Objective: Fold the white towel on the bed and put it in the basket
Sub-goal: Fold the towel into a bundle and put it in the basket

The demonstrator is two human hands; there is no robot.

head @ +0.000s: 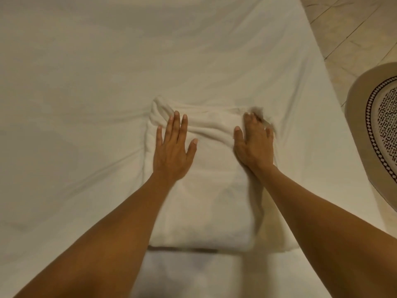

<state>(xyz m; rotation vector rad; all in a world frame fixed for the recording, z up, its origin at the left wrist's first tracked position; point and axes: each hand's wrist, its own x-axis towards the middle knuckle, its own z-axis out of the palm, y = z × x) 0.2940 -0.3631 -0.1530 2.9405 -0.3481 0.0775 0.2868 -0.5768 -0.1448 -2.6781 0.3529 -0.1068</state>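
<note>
Though folded, one towel (210, 190), two hands.

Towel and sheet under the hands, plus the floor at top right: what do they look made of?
White towel: thick, soft terry-like cloth, judging by its fuzzy nap and bulky folded edges. Bed sheet: thin, smooth woven fabric, matte, with fine creases pulling toward the towel. Floor: hard tiles, probably ceramic or stone, with straight joints and a faint sheen.

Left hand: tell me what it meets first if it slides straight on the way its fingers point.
The left hand lies flat on the white towel, fingers pointing away from the person. Going straight on, it would first meet the towel's bunched far edge, then bare bed sheet. Nothing else shows in that line.
</note>
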